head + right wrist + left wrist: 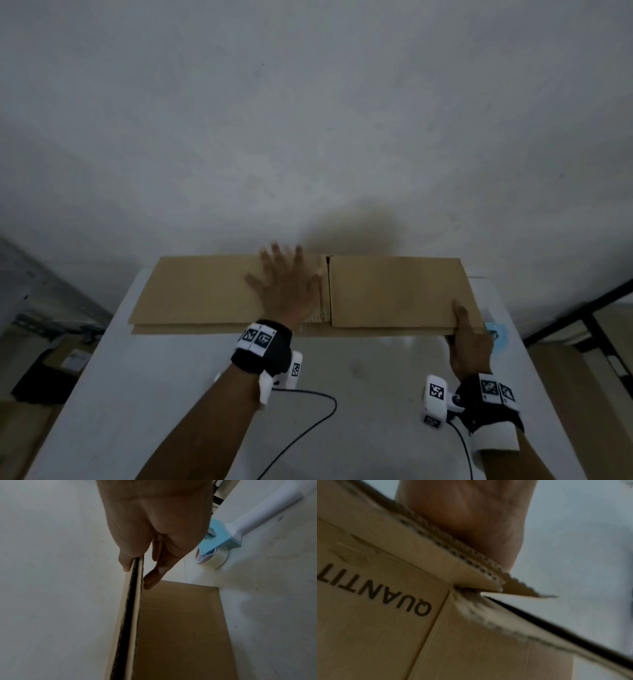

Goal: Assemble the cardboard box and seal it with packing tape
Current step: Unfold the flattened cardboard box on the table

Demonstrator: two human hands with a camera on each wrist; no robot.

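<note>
Cardboard fills both grips: the right hand [470, 346] pinches the near right corner of the flattened cardboard box [394, 291], thumb on top, fingers [154, 577] beneath, while the left hand [286, 284] presses flat and spread on its middle. Its upper layer is lifted slightly. It lies on the white table [171, 394]; a blue tape dispenser [217, 539] sits just beside its right edge.

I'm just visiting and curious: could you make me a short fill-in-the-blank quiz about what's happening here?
1. The cardboard box is still folded ____.
2. The left hand lies on the box with its fingers ____.
3. The right hand pinches the box's near ____ corner.
4. The tape dispenser has a frame coloured ____.

Missing words: flat; spread; right; blue
</note>
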